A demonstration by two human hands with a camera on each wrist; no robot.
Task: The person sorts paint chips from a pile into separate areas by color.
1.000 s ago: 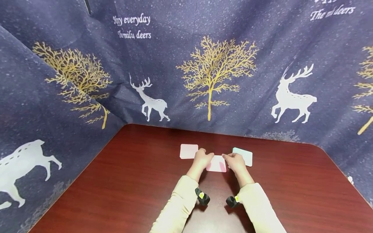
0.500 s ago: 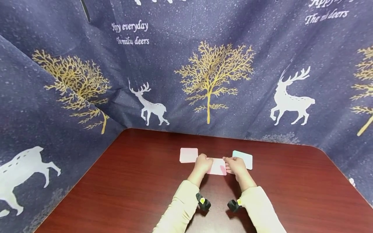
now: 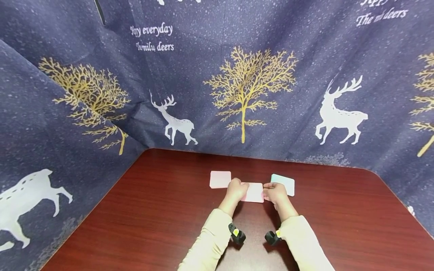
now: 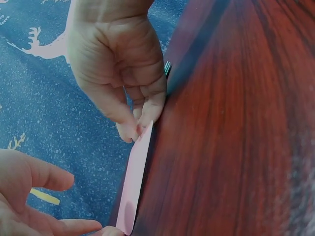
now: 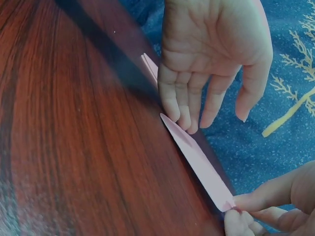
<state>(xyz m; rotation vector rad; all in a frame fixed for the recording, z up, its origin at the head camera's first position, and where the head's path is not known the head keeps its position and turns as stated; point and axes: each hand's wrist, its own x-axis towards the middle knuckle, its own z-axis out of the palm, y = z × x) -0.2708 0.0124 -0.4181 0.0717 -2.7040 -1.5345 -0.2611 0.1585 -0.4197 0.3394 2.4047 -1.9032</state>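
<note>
Three cards lie in a row on the dark red counter (image 3: 152, 210), in front of a navy cloth (image 3: 217, 82) printed with deer and golden trees. Furthest left is a pale pink card (image 3: 220, 179), flat and untouched, just beside the left hand (image 3: 236, 190). That hand is relaxed and open. In the right wrist view its fingers (image 5: 184, 105) are nearly straight, the tips resting against the left end of the middle pink card (image 3: 254, 192) and nothing curled around it. The middle pink card sits between the two hands, touching both, and the wrist cameras see it almost edge-on, so I cannot tell whether it is flat on the wood or a little raised. At its right end the right hand (image 3: 276, 193) has it pinched, thumb and fingers (image 5: 256, 201) closed on the corner. Just beyond that hand lies a mint card (image 3: 286, 183), apart from the pinched one and partly hidden by the knuckles. To my eye the step in hand is getting hold of the middle card at both ends. Any next move calls for a light, even grip, with the left fingertips steadying their end so the thin card neither bends nor slides into its neighbours.
</note>
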